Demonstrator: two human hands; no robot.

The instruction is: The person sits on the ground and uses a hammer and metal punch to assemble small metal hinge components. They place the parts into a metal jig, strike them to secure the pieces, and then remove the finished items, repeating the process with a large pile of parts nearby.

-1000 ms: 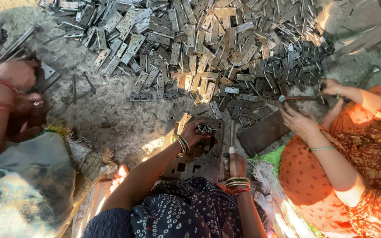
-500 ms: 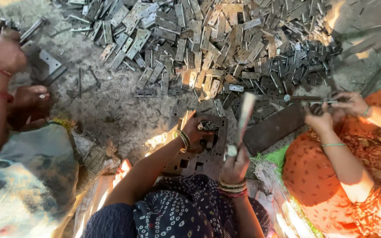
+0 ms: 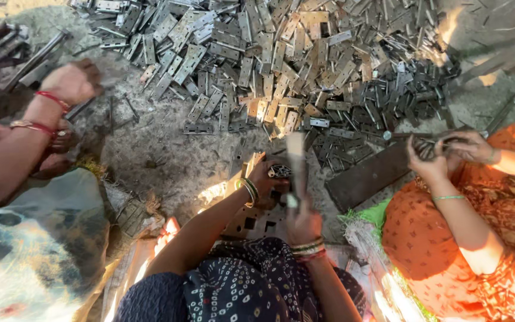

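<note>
left hand (image 3: 269, 182): fingers curled round a small dark metal piece (image 3: 280, 172), holding it down on the perforated steel block (image 3: 256, 222) right in front of the knees

right hand (image 3: 303, 223): fist wrapped tight round the handle of a hammer (image 3: 296, 160), which stands up off the block and is blurred (so don't ask me about the head)

where the piece sits: on the block's far edge, just left of the hammer, touching the left fingertips

pile: a big heap of flat metal hinges (image 3: 281, 65) spread over the ground beyond the block, silvery ones to the left, darker ones to the right

flat bar (image 3: 369, 176): dark slab lying slanted on the ground between the block and the neighbour on the right

co-worker on the right: orange patterned clothes, both of their hands (image 3: 442, 152) bunched around some dark hinges, can't tell exactly how they're gripped

co-worker on the left: a hand with red bangles (image 3: 70, 83) closed on a long metal rod (image 3: 37, 56)

ground: grey grit, with sun patches near the block
</note>
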